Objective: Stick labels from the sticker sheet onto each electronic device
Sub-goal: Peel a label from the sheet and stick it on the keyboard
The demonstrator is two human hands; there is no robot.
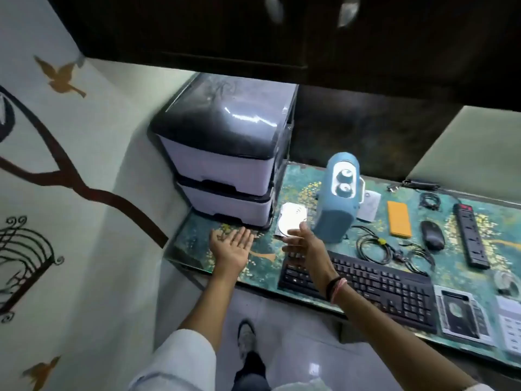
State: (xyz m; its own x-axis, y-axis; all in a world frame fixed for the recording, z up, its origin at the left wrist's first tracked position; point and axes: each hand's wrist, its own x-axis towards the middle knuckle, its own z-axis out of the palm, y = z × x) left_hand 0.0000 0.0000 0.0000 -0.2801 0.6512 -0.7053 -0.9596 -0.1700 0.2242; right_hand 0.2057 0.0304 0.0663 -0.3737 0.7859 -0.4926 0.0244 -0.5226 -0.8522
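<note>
Left hand (231,244): palm up, fingers (242,234) straight and together, holding nothing, over the bare left end of the table (197,244).

Right hand (303,245): reaching forward over the near-left corner of the keyboard (358,289), fingers loosely spread and clamped on nothing, tips close to the silver hard drive (291,218); contact cannot be told. Band on the wrist.

Hard drive: lies flat between the stacked drawer unit (225,170) and the blue speaker (337,198), just beside both.

Other devices, left to right along the table: blue speaker, upright, two knobs; coiled black cables (375,246); orange flat device (399,222); black mouse (432,235); black power strip (472,235); drive caddy (462,314) at the near edge, right of the keyboard; a keypad device, partly cut off at the right border.

Sticker sheet: not identifiable in this view; neither hand carries it. No label visible on any device.

Step in hand (judged): start of the task, the right hand going for the hard drive.

Handling notes: take the drive by its edges and bring it to the open space under the left hand. Locate the sheet before anything else. Peel one label by a corner, lay it on a flat clean face and press from one side across to avoid creases. Mind the speaker close by; it looks tall enough to tip if nudged.
</note>
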